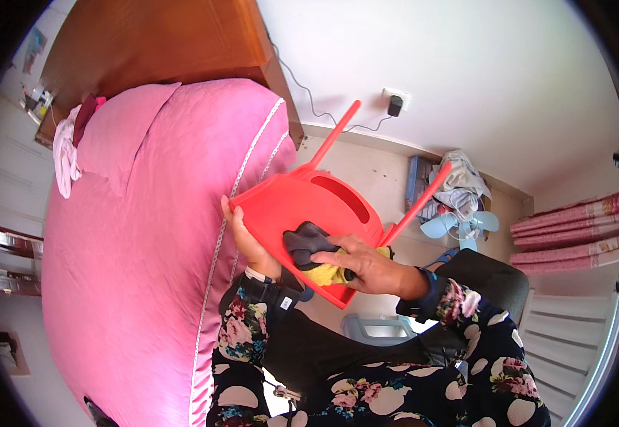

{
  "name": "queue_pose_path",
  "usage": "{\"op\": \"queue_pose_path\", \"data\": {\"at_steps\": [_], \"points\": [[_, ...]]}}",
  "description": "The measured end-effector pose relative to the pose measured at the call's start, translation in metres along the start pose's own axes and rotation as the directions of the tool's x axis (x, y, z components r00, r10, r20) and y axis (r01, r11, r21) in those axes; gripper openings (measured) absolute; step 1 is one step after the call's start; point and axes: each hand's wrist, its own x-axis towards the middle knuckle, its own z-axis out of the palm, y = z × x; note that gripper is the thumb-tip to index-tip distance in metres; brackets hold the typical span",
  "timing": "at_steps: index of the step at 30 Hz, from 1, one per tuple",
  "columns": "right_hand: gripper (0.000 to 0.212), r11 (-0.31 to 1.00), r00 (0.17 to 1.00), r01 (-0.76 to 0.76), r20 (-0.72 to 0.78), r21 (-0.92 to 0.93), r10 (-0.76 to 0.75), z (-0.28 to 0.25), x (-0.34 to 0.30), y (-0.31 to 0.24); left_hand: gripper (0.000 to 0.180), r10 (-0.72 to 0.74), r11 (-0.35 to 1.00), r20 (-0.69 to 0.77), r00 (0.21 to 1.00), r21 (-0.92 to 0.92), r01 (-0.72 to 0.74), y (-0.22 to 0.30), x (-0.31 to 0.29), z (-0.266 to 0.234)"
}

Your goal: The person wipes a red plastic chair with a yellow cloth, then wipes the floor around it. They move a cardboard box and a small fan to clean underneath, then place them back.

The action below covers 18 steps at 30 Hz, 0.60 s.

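A small red plastic chair [281,210] is held up in front of me, tilted, with two thin legs jutting away toward the wall and an oval slot near its far side. My left hand [251,244] grips its left edge, the thumb over the rim and the other fingers mostly hidden. My right hand [370,265] is closed on a grey and yellow cloth [309,242], pressing it against the flat red surface near the lower right edge. Part of the cloth bunches out beyond my fingertips.
On the left stands a bed with a pink cover [146,235] and a wooden headboard [153,43]. Light blue fan blades [466,226] and a bundle of cloth [459,178] lie by the wall. A black plug [395,105] sits in the socket; a dark seat [491,285] is at right.
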Motion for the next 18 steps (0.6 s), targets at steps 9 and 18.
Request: {"op": "queue_pose_path", "data": {"at_steps": [9,18], "points": [[0.049,0.999,0.99,-0.034,-0.139,0.012,0.036,0.022,0.173,0.061,0.046,0.003,1.0,0.064,0.998,0.013,-0.004,-0.013,0.025,-0.02],[0.06,0.949,0.997,0.001,0.069,0.316,-0.024,0.011,0.06,0.034,0.051,0.015,1.0,0.082,0.996,0.019,-0.017,-0.014,0.033,-0.031]]}}
